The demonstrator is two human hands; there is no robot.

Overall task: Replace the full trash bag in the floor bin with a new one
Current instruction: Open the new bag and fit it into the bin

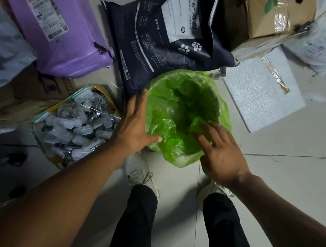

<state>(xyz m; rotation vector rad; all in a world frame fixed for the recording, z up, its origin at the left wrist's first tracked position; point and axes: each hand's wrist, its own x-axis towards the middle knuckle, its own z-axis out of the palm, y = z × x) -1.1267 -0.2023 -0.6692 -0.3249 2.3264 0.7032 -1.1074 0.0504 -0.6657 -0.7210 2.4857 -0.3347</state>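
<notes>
Head view, looking steeply down at a tiled floor (277, 187). At the centre of the frame stands the floor bin (218, 106), lined with a translucent green trash bag (174, 103) whose edge is folded out over the rim and hangs down the near side. The inside of the bag shows only crumpled green film.

The left hand (136, 123), left of centre, lies flat against the outer left side of the bag, fingers straight and pointing toward the top of the frame, thumb pressed on the green film at the near rim; it grips nothing. The right hand (220, 153), right of centre, reaches over the near right rim with fingers spread and slightly bent, fingertips touching a fold of the bag just inside the opening; whether a fold is pinched cannot be told.

Below the bin, two white shoes (140, 171) and dark trouser legs (135, 227) occupy the lower centre. Left of the bin sits a clear bag of small plastic items (77, 123). Above it, in the upper left, lies a purple parcel (52, 16) with a printed label. A dark pet-product sack (162, 36) with paw prints leans at the upper centre, touching the far rim of the bin. A cardboard box (270, 14) stands at the upper right, with a white foam slab (261, 92) on the floor below it.
</notes>
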